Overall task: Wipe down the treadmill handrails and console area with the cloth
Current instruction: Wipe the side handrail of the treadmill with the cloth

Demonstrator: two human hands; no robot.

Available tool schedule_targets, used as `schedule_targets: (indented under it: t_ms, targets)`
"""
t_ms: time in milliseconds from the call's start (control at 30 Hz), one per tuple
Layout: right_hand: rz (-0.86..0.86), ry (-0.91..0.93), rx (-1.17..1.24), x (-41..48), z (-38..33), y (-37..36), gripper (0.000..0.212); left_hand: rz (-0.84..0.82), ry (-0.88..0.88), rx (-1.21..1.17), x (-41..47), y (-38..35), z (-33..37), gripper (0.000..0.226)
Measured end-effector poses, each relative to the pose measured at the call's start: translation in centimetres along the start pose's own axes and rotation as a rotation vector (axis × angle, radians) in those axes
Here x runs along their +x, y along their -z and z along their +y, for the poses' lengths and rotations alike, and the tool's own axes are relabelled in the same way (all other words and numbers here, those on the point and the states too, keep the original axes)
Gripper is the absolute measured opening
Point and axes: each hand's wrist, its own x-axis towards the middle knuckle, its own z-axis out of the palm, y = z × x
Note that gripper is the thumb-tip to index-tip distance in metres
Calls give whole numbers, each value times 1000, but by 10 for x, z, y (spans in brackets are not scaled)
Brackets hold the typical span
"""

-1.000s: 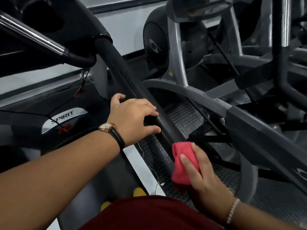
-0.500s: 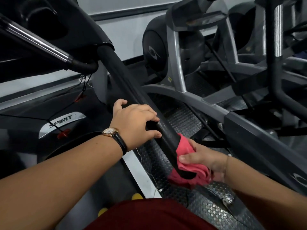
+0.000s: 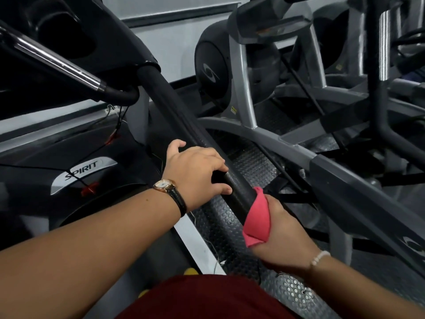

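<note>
Right, the treadmill's black foam handrail slants down from the console toward the person. The left hand sits on top of it, fingers curled over the right side & thumb on the left, so it grips the rail. That wrist has a small gold watch w/ a black strap.

Just below, the right hand grasps the pink cloth. The cloth is wrapped round the low end of the handrail, and the palm presses it on from the right. A bit of bare rail shows between the two hands, so they're near but not touching. A white bead bracelet is on the right wrist.

Left of the rail & lower down is a silver SPIRIT badge on the treadmill's dark cover. A red clip on a thin black cord lies over it. A shiny chrome bar runs across the top left into a black bend.

On the right stands a grey elliptical machine, w/ bumpy rubber floor mat under it. A dark red shirt fills the btm edge.
</note>
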Motion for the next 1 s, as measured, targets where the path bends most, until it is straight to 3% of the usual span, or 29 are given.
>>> schedule_targets:
  t_ms: [67, 200, 267, 333, 400, 467, 567, 667, 733, 800, 833, 900, 1000]
  targets:
    - [-150, -29, 69, 4, 3, 9, 100, -6, -11, 0, 1, 0, -1, 44]
    - [-449, -188, 548, 15, 8, 28, 111, -5, -17, 5, 0, 0, -2, 44]
    - [-363, -232, 521, 12, 1, 21, 95, -10, -19, 12, -1, 1, -1, 44]
    - [-85, -218, 204, 3, -4, 5, 77, -10, -22, 20, -1, 1, -1, 44]
    - [58, -176, -20, -5, -8, -9, 75, -8, -23, 17, -1, 1, -1, 44]
    - [75, -131, -42, -8, -7, -14, 80, -6, -19, 14, -2, 1, 0, 44]
    - [-14, -110, 2, -3, -4, 0, 73, -16, -13, 4, -1, 2, 1, 44]
    - [-323, -248, 351, 16, -6, 25, 64, -21, -2, -2, -1, 2, 1, 44]
    - [-500, -295, 425, 24, -11, 33, 46, -28, -1, -7, -1, 3, 1, 44]
    - [-386, -298, 296, 30, -17, 28, 30, -32, -2, -2, -1, 3, 2, 43]
    - [-247, -286, 172, 28, -20, 22, 33, -32, -2, -2, -1, 4, 2, 43]
    - [7, -181, -91, 13, -24, 8, 61, -31, 5, -12, -1, 3, 2, 44]
    - [-4, 16, -309, -6, -26, -5, 120, -28, 11, -15, -1, 3, 0, 45]
